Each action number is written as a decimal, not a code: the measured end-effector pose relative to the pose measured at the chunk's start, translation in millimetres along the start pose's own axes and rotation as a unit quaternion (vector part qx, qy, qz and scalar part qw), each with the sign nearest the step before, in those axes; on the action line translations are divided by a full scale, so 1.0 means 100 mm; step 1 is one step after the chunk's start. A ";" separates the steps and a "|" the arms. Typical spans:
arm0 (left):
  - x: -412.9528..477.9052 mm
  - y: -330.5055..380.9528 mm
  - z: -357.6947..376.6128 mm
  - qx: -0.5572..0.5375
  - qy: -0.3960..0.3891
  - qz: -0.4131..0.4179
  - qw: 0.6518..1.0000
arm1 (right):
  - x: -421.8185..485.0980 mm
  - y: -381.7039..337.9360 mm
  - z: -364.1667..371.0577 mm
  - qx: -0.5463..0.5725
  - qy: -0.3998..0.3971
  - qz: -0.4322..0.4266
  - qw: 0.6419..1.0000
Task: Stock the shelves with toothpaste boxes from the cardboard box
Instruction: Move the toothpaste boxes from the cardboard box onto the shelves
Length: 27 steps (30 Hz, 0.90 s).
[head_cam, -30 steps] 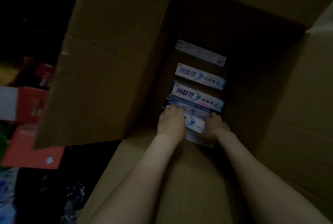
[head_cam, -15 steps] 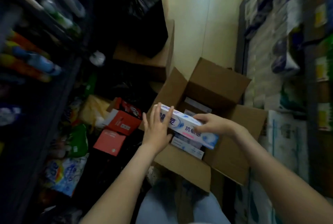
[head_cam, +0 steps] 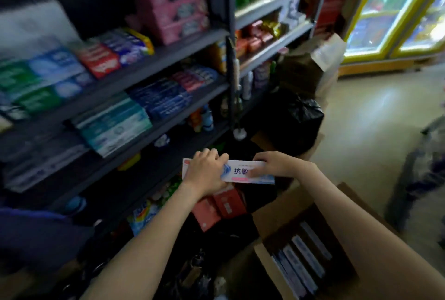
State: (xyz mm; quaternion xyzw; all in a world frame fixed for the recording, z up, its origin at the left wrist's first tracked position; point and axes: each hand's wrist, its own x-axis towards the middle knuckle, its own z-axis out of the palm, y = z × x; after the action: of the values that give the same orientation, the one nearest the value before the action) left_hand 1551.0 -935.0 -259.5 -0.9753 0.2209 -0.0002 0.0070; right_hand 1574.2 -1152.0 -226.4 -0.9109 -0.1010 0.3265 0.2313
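Both hands hold a white and blue toothpaste box level in front of the dark shelves. My left hand grips its left end, fingers curled over the top edge. My right hand grips the right part of the box. It may be a small stack; only the front face shows. The open cardboard box lies low at the right, with several more toothpaste boxes standing on edge inside.
The shelves at left carry stacked toothpaste packs in green, blue, red and pink. Red packages and a black bag lie on the floor under my hands. A lit display cabinet stands at the far right beyond the pale floor.
My hands lifted the toothpaste box out of the cardboard box and carried it up in front of the shelves. My view swung from the carton to the shelving.
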 end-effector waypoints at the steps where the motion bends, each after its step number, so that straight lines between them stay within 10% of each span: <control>1: -0.13 -0.19 -0.08 0.009 0.011 -0.031 0.999 | 0.09 -0.22 -0.02 -0.020 0.010 -0.024 0.999; 16: -2.06 -1.97 -0.50 0.081 0.032 -0.355 0.931 | 0.95 -3.09 0.76 -0.144 0.032 -0.271 0.951; 27: -1.98 -2.79 -0.04 0.127 0.052 -0.421 0.897 | 1.75 -3.59 1.26 -0.179 0.146 -0.299 0.926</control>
State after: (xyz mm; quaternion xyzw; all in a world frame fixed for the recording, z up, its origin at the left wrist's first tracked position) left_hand 1492.3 -597.6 -251.5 -0.9665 -0.2123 -0.0824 0.1185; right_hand 1615.7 -735.6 -233.8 -0.9023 -0.3903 0.0823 0.1634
